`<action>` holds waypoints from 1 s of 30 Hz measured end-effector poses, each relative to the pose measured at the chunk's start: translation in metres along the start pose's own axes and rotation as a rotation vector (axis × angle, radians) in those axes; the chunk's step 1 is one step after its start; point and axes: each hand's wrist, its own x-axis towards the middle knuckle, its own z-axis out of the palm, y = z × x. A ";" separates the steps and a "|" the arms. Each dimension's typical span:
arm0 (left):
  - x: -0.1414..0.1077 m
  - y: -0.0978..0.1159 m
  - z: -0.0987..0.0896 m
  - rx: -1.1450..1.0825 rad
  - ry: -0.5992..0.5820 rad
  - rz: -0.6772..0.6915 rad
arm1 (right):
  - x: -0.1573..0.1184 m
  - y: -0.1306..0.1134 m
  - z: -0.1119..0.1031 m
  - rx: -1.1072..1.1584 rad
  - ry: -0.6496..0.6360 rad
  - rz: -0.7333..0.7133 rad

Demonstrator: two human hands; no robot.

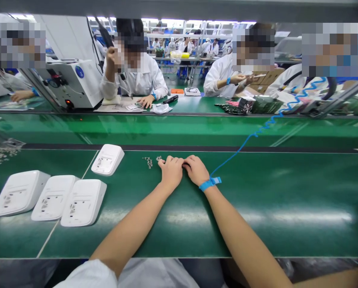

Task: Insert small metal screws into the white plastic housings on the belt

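My left hand (171, 173) rests on the green bench top with its fingers curled, next to a small scatter of tiny metal parts (149, 161). Right beside it, my right hand (196, 171) has thumb and fingers drawn together, its fingertips close to the left hand. Whatever either hand may hold is hidden by the fingers. A blue wrist strap (209, 183) with a coiled blue cord circles my right wrist. To the left lie several white plastic housings with slots, the nearest to my hands being one white housing (107, 160).
More small metal parts (0, 157) lie at the far left. A dark ledge and a green conveyor belt (173, 130) run behind the bench top. Across it, co-workers sit near a white machine (77, 84) and stacked green boards (264, 105). The blue cord (239, 148) stretches up to the right.
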 end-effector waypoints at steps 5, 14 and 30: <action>0.001 0.001 -0.001 0.009 0.004 -0.046 | 0.000 0.001 0.003 0.075 0.039 0.034; 0.007 -0.003 -0.001 -0.213 -0.020 -0.115 | -0.001 0.003 -0.001 0.300 0.203 0.067; 0.005 -0.004 0.000 -0.338 0.147 -0.071 | -0.001 -0.003 -0.001 0.563 0.324 0.100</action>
